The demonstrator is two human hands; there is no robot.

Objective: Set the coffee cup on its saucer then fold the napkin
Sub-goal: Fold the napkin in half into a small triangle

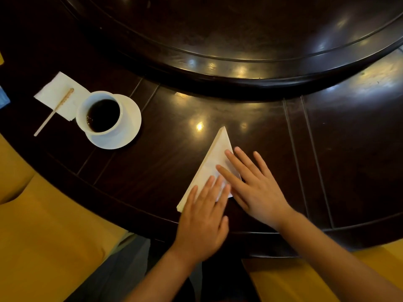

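Observation:
A white coffee cup [99, 113] full of dark coffee stands on its white saucer [128, 127] at the left of the dark table. A white napkin [214, 159] lies folded into a triangle near the table's front edge, its tip pointing away from me. My left hand [202, 216] lies flat on the napkin's lower part, fingers spread. My right hand [255, 186] presses flat on the napkin's right side, fingers apart. Both hands hide part of the napkin.
A second white napkin [57, 93] with a wooden stirrer [53, 112] across it lies left of the cup. A raised round turntable [239, 40] fills the table's far half. Yellow seat cushions [43, 225] flank me.

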